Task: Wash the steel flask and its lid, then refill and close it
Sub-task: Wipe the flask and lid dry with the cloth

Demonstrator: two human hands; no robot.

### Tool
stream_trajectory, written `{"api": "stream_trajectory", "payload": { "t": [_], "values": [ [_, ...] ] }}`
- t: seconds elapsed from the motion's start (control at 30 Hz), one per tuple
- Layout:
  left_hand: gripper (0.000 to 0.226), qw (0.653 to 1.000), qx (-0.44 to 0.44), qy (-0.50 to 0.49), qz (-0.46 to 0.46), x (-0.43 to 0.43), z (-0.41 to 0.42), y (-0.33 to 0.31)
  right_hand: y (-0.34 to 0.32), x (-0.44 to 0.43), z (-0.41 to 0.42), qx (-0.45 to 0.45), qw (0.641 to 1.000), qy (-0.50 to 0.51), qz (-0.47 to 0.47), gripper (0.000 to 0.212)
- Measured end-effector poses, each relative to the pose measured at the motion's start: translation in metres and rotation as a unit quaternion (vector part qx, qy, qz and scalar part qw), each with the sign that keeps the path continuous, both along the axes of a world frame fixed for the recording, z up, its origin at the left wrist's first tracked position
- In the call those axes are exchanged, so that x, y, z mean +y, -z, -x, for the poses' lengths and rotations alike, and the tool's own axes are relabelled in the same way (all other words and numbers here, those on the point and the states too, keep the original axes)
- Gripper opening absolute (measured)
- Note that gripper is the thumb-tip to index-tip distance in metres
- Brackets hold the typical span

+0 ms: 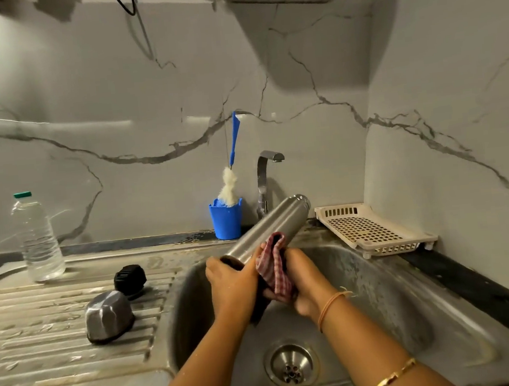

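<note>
- Over the sink basin (365, 291), the steel flask (269, 225) is held tilted, its open neck pointing up and away toward the tap (266, 179), its base low and nearest the person.
- Left hand (232, 283) is clasped around the flask's base end.
- Right hand (306, 278) is closed on a red-and-white checked cloth (272, 265), pressing it against the flask's side just above the left hand.
- Left of the sink basin, on the ribbed draining board (43, 337), sit a steel cup-shaped lid (108, 316), mouth down, and a black stopper (130, 279) just behind it, touching or nearly so.
- Farther left of the basin stands a clear plastic bottle (38, 237) with a green cap.
- Behind the basin, beside the tap, a blue cup (227, 218) holds a bottle brush (230, 182) with a blue handle.
- Right of the basin, a cream perforated tray (371, 228) rests on the counter edge.
</note>
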State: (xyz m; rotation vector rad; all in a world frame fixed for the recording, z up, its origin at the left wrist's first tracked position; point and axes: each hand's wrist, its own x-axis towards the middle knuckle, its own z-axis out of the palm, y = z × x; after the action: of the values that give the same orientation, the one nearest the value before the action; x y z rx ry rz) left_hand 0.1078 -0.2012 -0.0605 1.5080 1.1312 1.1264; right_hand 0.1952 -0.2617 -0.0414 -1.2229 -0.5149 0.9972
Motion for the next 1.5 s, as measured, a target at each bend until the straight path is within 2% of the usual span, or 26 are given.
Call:
{"api": "stream_trajectory", "payload": {
  "t": [0.07, 0.17, 0.27, 0.4, 0.47, 0.57, 0.7, 0.87, 1.07, 1.23, 1.37, 1.5],
  "values": [
    [0.062, 0.998, -0.008, -0.008, -0.066, -0.007, 0.005, -0.001, -0.001, -0.004, -0.001, 0.018, 1.000, 0.007, -0.017, 0.030],
    [0.071, 0.987, 0.009, -0.036, -0.155, -0.008, 0.008, -0.006, 0.000, -0.005, -0.003, 0.020, 0.997, 0.076, -0.010, 0.028],
    [0.078, 0.980, 0.007, -0.044, -0.195, -0.007, 0.013, -0.009, 0.001, -0.004, -0.013, -0.033, 0.984, 0.177, 0.012, 0.027],
    [0.083, 0.973, -0.031, -0.046, -0.223, -0.005, 0.021, -0.013, 0.002, -0.005, -0.020, -0.045, 0.977, 0.209, 0.010, 0.026],
    [0.087, 0.972, -0.079, -0.042, -0.217, -0.003, 0.023, -0.016, 0.004, -0.005, -0.021, -0.064, 0.975, 0.212, 0.015, 0.023],
    [0.095, 0.969, -0.131, -0.026, -0.207, 0.000, 0.025, -0.018, 0.004, -0.005, -0.020, -0.157, 0.961, 0.224, 0.029, 0.022],
    [0.089, 0.968, -0.148, -0.025, -0.201, 0.001, 0.027, -0.022, 0.005, -0.007, -0.017, -0.269, 0.935, 0.229, 0.035, 0.024],
    [0.080, 0.970, -0.190, -0.031, -0.149, 0.008, 0.041, -0.033, 0.006, -0.008, -0.011, -0.316, 0.929, 0.192, 0.024, 0.022],
    [0.078, 0.968, -0.235, -0.049, -0.077, 0.024, 0.076, -0.066, 0.009, -0.001, -0.005, -0.402, 0.898, 0.166, 0.069, 0.025],
    [0.076, 0.977, -0.182, -0.047, -0.105, 0.039, 0.130, -0.105, 0.015, 0.002, -0.004, -0.433, 0.885, 0.149, 0.084, 0.027],
    [0.100, 0.983, -0.147, -0.052, -0.092, 0.058, 0.175, -0.130, 0.017, 0.003, 0.000, -0.455, 0.874, 0.144, 0.087, 0.029],
    [0.084, 0.989, -0.105, -0.050, -0.088, 0.080, 0.218, -0.141, 0.020, 0.004, 0.002, -0.467, 0.869, 0.138, 0.086, 0.030]
  ]
}}
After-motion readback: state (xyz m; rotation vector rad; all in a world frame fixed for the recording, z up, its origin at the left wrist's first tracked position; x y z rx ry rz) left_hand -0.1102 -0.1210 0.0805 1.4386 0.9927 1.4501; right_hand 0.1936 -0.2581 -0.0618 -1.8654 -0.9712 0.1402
